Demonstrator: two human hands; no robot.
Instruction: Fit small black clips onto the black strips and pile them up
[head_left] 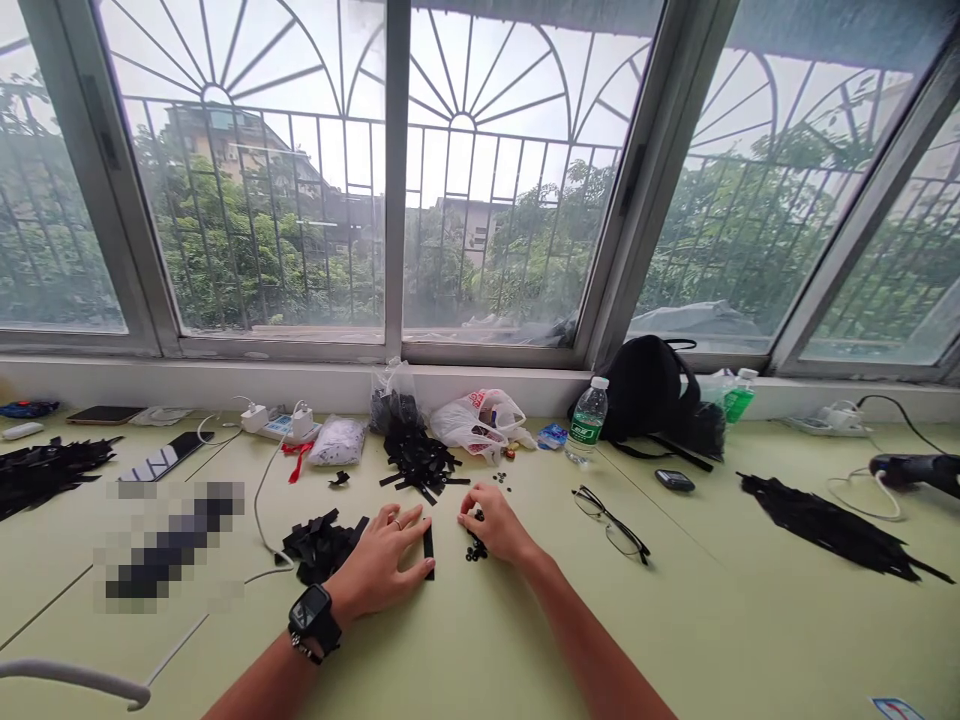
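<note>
My left hand (384, 560), a black watch on its wrist, lies flat on the pale green table (720, 620) with fingers spread, pressing down a short black strip (429, 548). My right hand (495, 522) is just to the right of the strip, fingers curled in a pinch over a small cluster of tiny black rings (475, 550); what it pinches is too small to name. A heap of black strips (319, 545) sits left of my left hand. Another pile of black strips (417, 458) lies further back.
Glasses (611, 520), a water bottle (586, 420), a black bag (646, 388), plastic bags (478, 418), chargers with white cables (279, 422), phones and black strip bundles (832, 525) lie about. A dark tool (915, 468) rests at the far right. Windows run along the back.
</note>
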